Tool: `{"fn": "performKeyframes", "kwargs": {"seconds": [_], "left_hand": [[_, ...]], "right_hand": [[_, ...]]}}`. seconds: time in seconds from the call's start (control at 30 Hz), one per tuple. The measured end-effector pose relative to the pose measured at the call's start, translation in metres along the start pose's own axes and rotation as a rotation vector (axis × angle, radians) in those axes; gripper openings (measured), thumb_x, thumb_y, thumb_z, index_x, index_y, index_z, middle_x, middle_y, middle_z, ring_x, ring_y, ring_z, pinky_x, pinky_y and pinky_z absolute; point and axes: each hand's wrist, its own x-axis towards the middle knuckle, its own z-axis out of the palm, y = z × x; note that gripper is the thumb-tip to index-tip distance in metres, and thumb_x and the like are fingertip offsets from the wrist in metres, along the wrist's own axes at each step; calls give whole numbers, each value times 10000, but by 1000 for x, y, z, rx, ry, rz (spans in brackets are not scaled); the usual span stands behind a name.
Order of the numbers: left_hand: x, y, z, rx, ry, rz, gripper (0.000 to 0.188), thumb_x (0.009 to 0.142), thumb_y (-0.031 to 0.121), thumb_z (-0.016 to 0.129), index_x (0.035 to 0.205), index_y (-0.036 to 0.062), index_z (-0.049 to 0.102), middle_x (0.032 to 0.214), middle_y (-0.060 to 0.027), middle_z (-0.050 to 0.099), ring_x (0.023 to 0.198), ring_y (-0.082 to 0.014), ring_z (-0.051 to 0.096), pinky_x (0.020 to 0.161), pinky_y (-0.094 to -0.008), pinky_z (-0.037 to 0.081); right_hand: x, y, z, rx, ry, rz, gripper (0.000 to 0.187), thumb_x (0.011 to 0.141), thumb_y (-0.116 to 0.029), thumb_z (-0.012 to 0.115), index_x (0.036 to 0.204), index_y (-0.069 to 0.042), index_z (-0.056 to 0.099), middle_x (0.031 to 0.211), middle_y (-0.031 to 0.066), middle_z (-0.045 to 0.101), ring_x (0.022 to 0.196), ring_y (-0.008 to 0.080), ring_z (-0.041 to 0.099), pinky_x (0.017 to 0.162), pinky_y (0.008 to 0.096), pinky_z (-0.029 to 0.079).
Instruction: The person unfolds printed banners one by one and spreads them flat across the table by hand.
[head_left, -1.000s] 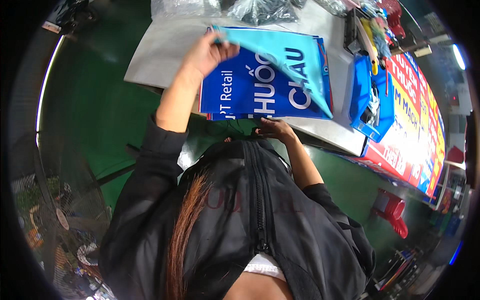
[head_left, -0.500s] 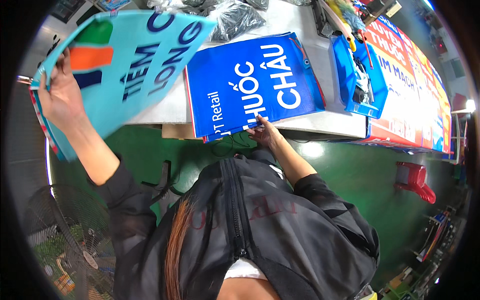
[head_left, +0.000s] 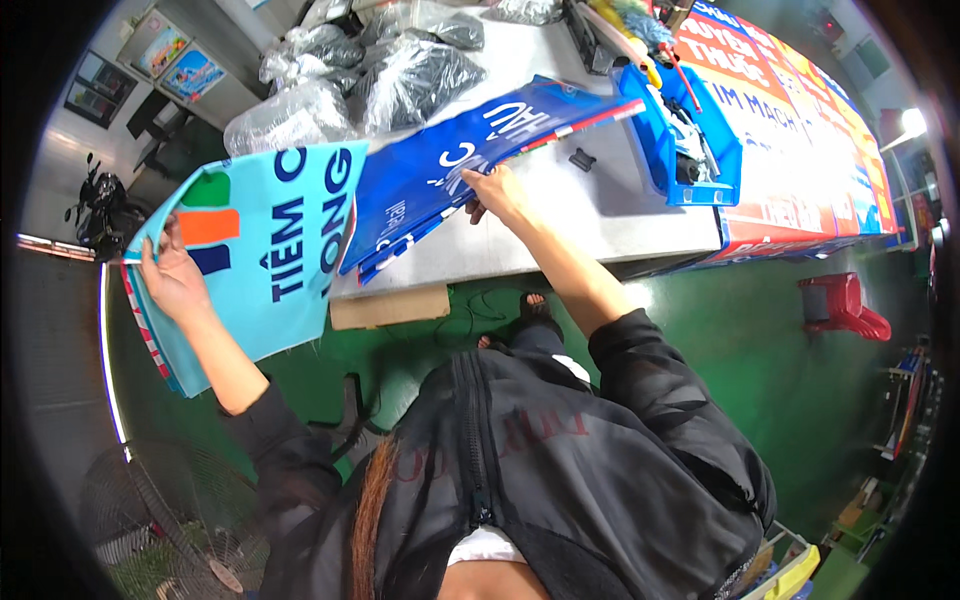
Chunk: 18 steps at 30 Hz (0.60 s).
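A light-blue printed banner sheet (head_left: 250, 330) hangs at the table's left end, its outer edge gripped in my left hand (head_left: 178, 275). Its lower part hangs over the floor. My right hand (head_left: 497, 198) is closed on the near edge of a blue printed banner (head_left: 420, 195) with white lettering. That blue stack is lifted and tilted, with its right end raised off the table and a red-and-white edge showing. The light-blue sheet's right side overlaps the blue one's left end. A small black piece (head_left: 582, 160) lies on the table right of my right hand.
The grey-white table (head_left: 650, 230) holds clear plastic bags of black items (head_left: 420, 80) at the back. A blue bin (head_left: 728, 165) with small parts stands at its right. Printed red-and-blue sheeting (head_left: 800, 180) covers the surface beyond. A fan (head_left: 180, 520) stands at lower left, a red stool (head_left: 845, 308) at right.
My right hand has moved up and lifted the blue banner, turning it to the left and baring the table with the black piece. My left hand has lowered the light-blue sheet.
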Motion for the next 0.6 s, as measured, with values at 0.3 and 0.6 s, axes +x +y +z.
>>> {"fn": "performKeyframes", "kwargs": {"seconds": [0.3,0.6], "left_hand": [[2,-22,-1,-71,-10,10,220,852,149,451,894,-38,559,918,-142,571,915,-264,525,890,-403,392],[-6,-31,18,35,109,39,146,813,124,503,862,-13,494,791,-115,540,810,-240,542,802,-368,440]], "right_hand": [[-154,-227,-53,-423,96,-329,240,766,-122,530,861,86,601,643,182,586,409,236,568,336,281,441],[-348,-334,-130,-585,1028,-427,258,684,-205,602,877,-38,644,970,77,591,911,156,501,754,311,397]]}}
